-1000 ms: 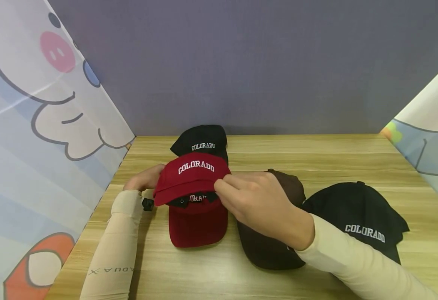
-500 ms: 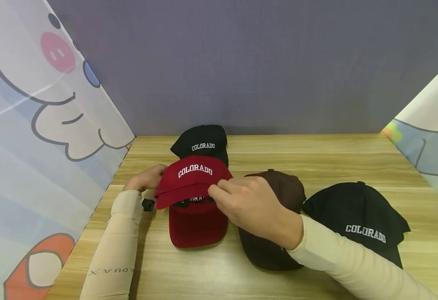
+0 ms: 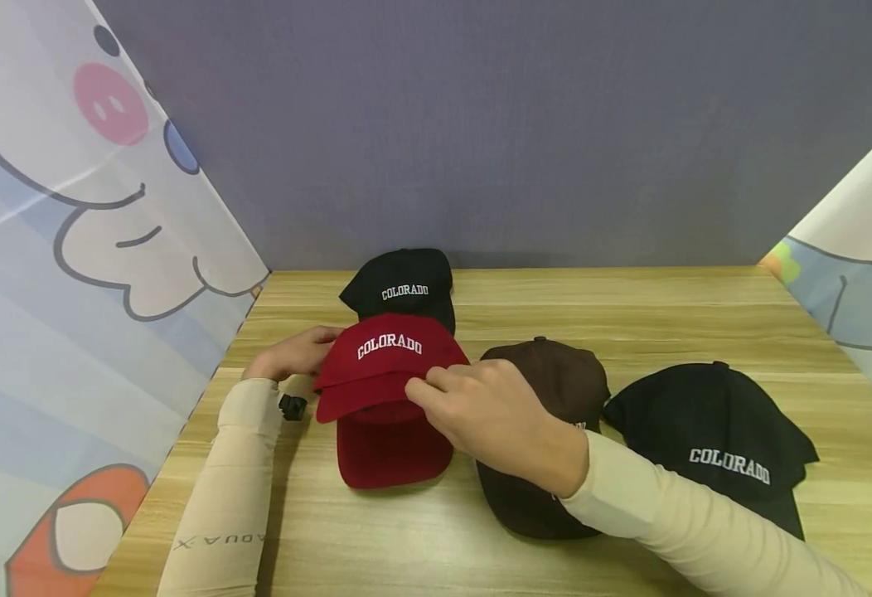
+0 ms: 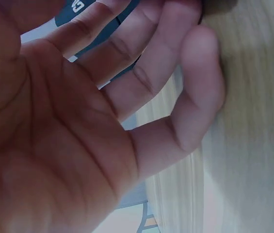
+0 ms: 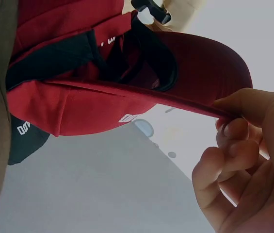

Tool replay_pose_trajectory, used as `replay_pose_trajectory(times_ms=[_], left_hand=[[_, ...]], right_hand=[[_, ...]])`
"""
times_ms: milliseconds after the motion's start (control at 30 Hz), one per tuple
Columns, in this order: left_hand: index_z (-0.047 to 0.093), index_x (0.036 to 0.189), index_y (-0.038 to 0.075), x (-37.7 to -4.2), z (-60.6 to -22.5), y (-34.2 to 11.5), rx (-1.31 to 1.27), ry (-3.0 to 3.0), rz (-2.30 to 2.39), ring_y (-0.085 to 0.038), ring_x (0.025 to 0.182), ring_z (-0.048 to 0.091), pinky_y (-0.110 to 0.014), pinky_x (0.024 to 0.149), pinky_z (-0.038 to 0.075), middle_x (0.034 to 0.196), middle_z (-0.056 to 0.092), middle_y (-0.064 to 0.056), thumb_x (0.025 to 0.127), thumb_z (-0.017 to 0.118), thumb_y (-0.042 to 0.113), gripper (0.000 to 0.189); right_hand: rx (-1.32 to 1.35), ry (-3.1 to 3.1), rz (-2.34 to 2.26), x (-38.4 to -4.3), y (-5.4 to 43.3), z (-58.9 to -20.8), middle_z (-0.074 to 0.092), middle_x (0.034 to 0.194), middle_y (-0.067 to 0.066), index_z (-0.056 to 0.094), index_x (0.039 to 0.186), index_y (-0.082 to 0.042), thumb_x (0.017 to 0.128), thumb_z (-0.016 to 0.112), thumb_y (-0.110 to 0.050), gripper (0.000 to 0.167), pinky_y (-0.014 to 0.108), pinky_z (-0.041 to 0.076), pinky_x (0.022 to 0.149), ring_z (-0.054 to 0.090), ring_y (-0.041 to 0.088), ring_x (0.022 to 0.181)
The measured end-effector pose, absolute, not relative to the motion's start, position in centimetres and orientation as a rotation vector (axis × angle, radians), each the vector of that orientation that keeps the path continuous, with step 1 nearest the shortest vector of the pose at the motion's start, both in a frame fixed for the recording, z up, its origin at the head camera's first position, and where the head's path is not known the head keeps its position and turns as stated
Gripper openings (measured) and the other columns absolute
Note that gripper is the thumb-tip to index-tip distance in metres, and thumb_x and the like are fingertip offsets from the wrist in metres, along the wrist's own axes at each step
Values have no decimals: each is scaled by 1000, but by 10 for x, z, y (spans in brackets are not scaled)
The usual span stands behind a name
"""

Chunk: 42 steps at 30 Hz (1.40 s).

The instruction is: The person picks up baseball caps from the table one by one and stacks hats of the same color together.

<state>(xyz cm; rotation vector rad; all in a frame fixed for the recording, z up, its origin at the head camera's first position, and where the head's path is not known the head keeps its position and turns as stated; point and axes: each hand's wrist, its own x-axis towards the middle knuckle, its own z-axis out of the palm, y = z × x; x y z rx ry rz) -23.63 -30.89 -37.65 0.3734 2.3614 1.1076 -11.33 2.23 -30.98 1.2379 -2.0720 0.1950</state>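
Note:
A red baseball cap (image 3: 387, 365) with white COLORADO lettering sits over a second red baseball cap (image 3: 394, 460), whose brim sticks out below it. My right hand (image 3: 491, 414) pinches the upper cap's brim at its right side. In the right wrist view, thumb and fingers of that hand (image 5: 243, 145) hold the brim edge, and dark bands show between the two caps. My left hand (image 3: 294, 352) is beside the upper cap's left side, fingertips partly hidden behind it. The left wrist view shows that palm (image 4: 64, 121) bare, its fingers loosely bent.
Behind the red caps lies a black cap (image 3: 406, 278) with COLORADO lettering. A dark brown cap (image 3: 574, 373) is partly under my right forearm, and another black cap (image 3: 712, 414) lies farther right. A grey wall (image 3: 511, 133) closes off the wooden table's (image 3: 630, 298) back.
The upper red cap has come down over the lower one, covering its lettering. My right hand has moved left and slightly down with the brim. The left hand has barely shifted.

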Motion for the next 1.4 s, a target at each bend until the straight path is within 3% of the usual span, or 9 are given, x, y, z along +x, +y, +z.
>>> replay_pose_trajectory(times_ms=[167,267,567,767,933,1400], left_hand=[[41,153,1,-233,-370,-308,320,2393,1058,-17,85,67,-41,78,61,128,60,-23,112,37,38,56],[37,156,-1,-234,-369,-307,309,2393,1051,-19,93,68,-47,82,62,143,52,-26,111,35,47,65],[36,158,8,-236,-367,-309,274,2390,1079,-22,95,74,-46,81,61,124,70,-19,108,31,58,71],[46,151,9,-236,-367,-307,310,2411,1086,-24,107,70,-43,86,60,132,65,-15,107,35,59,68],[51,147,8,-238,-369,-303,363,2478,1041,-25,108,66,-41,92,56,122,68,-13,106,40,57,65],[47,149,2,-233,-367,-295,443,2572,944,-34,129,56,-55,111,44,140,58,-18,104,49,52,67]], right_hand=[[1245,-2107,179,-112,20,-312,52,59,-6,54,83,-16,84,68,-8,16,20,27,41,37,7,45],[1245,-2119,175,-112,19,-314,51,58,-6,54,83,-15,84,69,-9,17,20,25,40,35,7,44],[1271,-2173,160,-110,18,-315,52,58,-6,55,85,-16,85,70,-11,16,18,21,42,32,6,45],[1298,-2207,147,-111,16,-318,53,58,-7,56,86,-17,86,71,-12,16,17,19,43,33,5,44],[1318,-2245,153,-113,15,-320,53,58,-8,56,87,-18,87,70,-13,15,17,19,43,33,4,45],[1367,-2318,168,-112,12,-324,50,56,-9,55,86,-18,86,70,-13,16,17,21,43,34,4,46]])
